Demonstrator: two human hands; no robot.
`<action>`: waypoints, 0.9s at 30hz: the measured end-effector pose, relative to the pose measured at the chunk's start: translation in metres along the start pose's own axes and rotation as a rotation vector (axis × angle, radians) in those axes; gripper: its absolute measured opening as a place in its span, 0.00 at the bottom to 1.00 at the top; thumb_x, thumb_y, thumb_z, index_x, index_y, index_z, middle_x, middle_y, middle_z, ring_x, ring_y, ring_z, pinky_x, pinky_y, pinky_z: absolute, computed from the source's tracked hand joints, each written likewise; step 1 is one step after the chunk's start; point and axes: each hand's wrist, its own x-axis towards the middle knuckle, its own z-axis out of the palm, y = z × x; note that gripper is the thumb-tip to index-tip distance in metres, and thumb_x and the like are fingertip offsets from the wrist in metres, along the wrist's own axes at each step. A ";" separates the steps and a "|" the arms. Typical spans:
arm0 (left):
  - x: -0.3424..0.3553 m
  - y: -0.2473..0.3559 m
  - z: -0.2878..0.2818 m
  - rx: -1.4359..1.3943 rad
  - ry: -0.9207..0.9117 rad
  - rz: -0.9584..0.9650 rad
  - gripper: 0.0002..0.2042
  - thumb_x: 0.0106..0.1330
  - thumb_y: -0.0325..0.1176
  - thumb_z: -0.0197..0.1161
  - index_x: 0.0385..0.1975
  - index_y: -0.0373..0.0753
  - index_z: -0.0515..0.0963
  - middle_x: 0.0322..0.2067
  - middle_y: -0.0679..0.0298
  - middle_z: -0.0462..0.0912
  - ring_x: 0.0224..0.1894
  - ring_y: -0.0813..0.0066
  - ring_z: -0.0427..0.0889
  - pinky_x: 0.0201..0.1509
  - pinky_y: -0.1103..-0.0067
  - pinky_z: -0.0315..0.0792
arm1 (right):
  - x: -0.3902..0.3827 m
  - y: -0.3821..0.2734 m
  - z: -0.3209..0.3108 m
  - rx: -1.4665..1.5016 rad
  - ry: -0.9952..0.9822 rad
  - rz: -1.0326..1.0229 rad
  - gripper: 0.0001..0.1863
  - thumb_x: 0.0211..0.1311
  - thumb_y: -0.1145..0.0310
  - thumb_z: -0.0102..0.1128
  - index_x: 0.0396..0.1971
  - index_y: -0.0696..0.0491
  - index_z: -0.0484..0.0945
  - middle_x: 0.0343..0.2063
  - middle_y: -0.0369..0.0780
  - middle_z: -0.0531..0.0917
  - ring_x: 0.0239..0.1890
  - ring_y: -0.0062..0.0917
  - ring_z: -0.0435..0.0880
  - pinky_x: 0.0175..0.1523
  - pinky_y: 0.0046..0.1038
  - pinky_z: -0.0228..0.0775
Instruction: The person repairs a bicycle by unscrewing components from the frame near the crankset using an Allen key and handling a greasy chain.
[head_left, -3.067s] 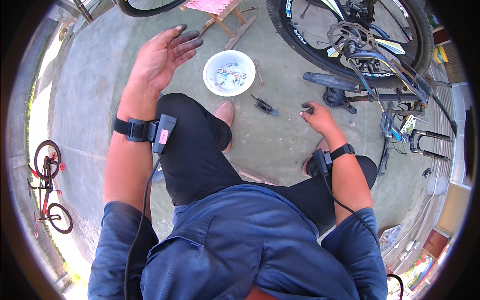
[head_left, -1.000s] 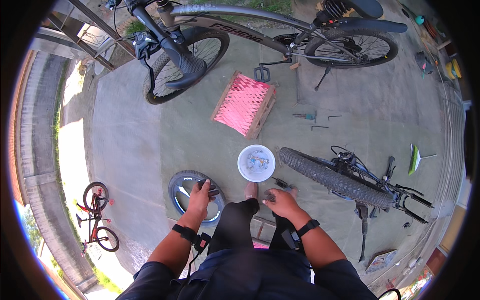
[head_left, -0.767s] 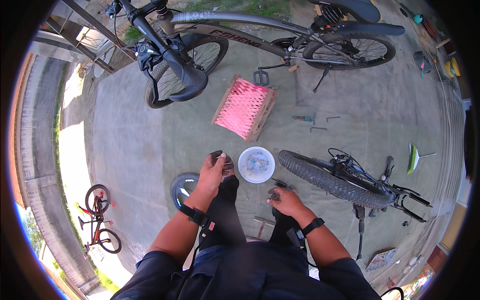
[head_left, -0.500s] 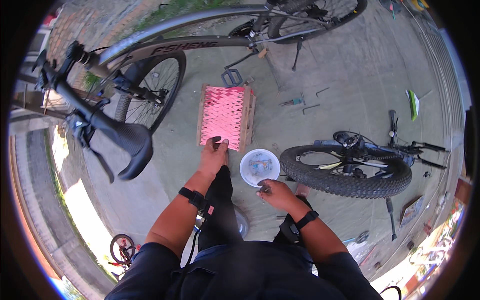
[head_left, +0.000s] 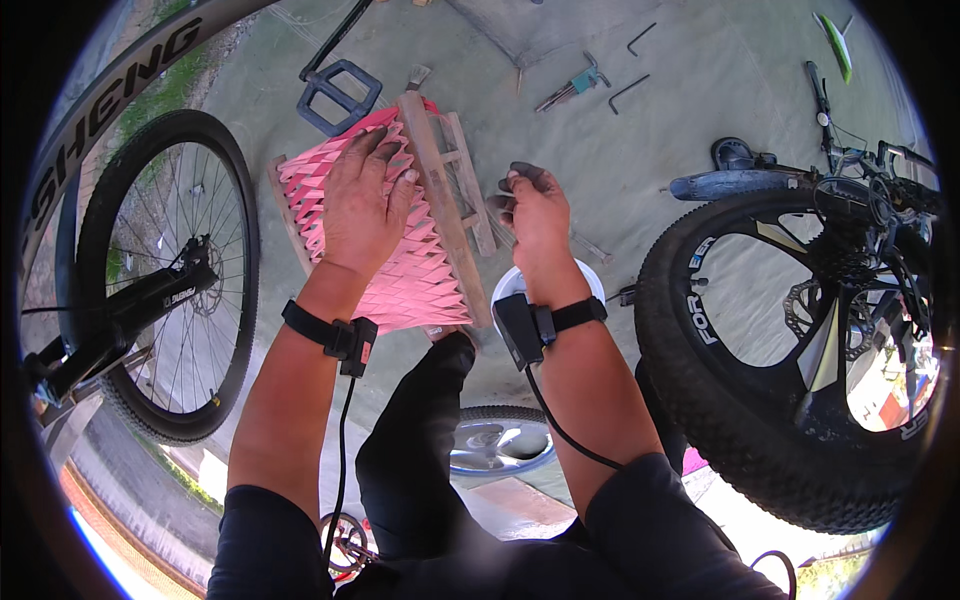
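Observation:
My left hand (head_left: 362, 205) lies on the pink woven seat of a low wooden stool (head_left: 420, 290), fingers stretched out and fingertips dark with grime. Right of the stool, my right hand (head_left: 538, 210) is raised with its fingers curled in toward the thumb. Whether something small sits in that curl cannot be made out. Beneath my right wrist stands a white basin (head_left: 598, 283), mostly covered by the forearm. Just beyond the stool's far edge are a black bicycle pedal (head_left: 339, 97) and a small brush (head_left: 418, 76).
Two loose hex keys (head_left: 628, 92) and a folding hex key set (head_left: 573, 88) lie on the floor ahead. A fat-tyred bicycle wheel (head_left: 700, 400) fills the right side. At left stands another bicycle's front wheel (head_left: 170, 280). A further wheel (head_left: 500, 440) lies between my legs.
My view has come closer to the stool. My left hand has moved from its near edge onto the seat. My right hand has gone forward past the basin, beside the stool.

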 end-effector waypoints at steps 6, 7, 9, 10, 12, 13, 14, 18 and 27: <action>-0.004 -0.019 0.040 -0.065 0.047 0.047 0.20 0.59 0.33 0.58 0.51 0.37 0.71 0.57 0.53 0.68 0.61 0.51 0.65 0.63 0.60 0.56 | 0.078 -0.007 0.013 0.148 0.162 -0.218 0.11 0.62 0.73 0.50 0.44 0.55 0.69 0.32 0.38 0.77 0.25 0.24 0.80 0.23 0.23 0.63; -0.005 -0.021 0.043 -0.088 0.061 0.052 0.20 0.59 0.33 0.58 0.51 0.37 0.70 0.57 0.53 0.68 0.61 0.50 0.65 0.63 0.60 0.56 | 0.089 -0.010 0.013 0.169 0.192 -0.244 0.12 0.61 0.74 0.50 0.45 0.55 0.68 0.32 0.39 0.77 0.25 0.24 0.81 0.23 0.23 0.63; -0.007 -0.025 0.050 -0.131 0.091 0.057 0.19 0.60 0.34 0.57 0.52 0.37 0.70 0.58 0.53 0.68 0.60 0.50 0.65 0.62 0.60 0.56 | 0.111 -0.012 0.011 0.181 0.237 -0.260 0.12 0.60 0.75 0.50 0.45 0.56 0.68 0.33 0.40 0.77 0.25 0.25 0.81 0.24 0.23 0.64; -0.009 -0.028 0.054 -0.143 0.114 0.070 0.19 0.61 0.34 0.57 0.52 0.37 0.69 0.57 0.52 0.68 0.60 0.49 0.65 0.62 0.60 0.57 | 0.121 -0.012 0.011 0.191 0.266 -0.261 0.13 0.60 0.75 0.50 0.45 0.56 0.68 0.34 0.40 0.77 0.25 0.26 0.81 0.24 0.23 0.65; -0.011 -0.033 0.057 -0.152 0.116 0.092 0.19 0.64 0.35 0.53 0.53 0.35 0.68 0.58 0.49 0.67 0.60 0.48 0.65 0.62 0.60 0.58 | 0.138 -0.012 0.011 0.207 0.314 -0.268 0.13 0.59 0.75 0.50 0.45 0.56 0.68 0.34 0.41 0.78 0.26 0.26 0.81 0.26 0.24 0.66; -0.012 -0.035 0.058 -0.156 0.118 0.103 0.19 0.66 0.35 0.52 0.54 0.34 0.68 0.58 0.47 0.66 0.60 0.47 0.65 0.62 0.60 0.58 | 0.147 -0.011 0.011 0.183 0.320 -0.285 0.13 0.59 0.75 0.50 0.45 0.56 0.68 0.34 0.41 0.78 0.27 0.26 0.81 0.26 0.24 0.66; -0.013 -0.036 0.058 -0.153 0.114 0.106 0.19 0.66 0.36 0.51 0.54 0.34 0.67 0.58 0.47 0.66 0.60 0.47 0.65 0.63 0.60 0.58 | 0.155 -0.010 0.010 0.158 0.326 -0.301 0.13 0.59 0.75 0.50 0.45 0.56 0.68 0.34 0.41 0.78 0.27 0.27 0.81 0.27 0.24 0.66; -0.014 -0.040 0.062 -0.185 0.125 0.096 0.19 0.68 0.40 0.49 0.54 0.37 0.68 0.58 0.51 0.67 0.61 0.48 0.64 0.62 0.59 0.57 | 0.199 -0.009 0.000 0.046 0.333 -0.353 0.14 0.57 0.75 0.51 0.45 0.54 0.69 0.33 0.40 0.79 0.31 0.28 0.81 0.29 0.27 0.68; -0.015 -0.049 0.058 -0.204 0.024 0.119 0.20 0.71 0.42 0.45 0.55 0.35 0.65 0.58 0.46 0.65 0.62 0.44 0.62 0.63 0.56 0.57 | 0.317 -0.056 -0.062 -1.085 0.514 -0.637 0.27 0.47 0.62 0.55 0.51 0.52 0.74 0.42 0.47 0.82 0.46 0.41 0.80 0.51 0.33 0.70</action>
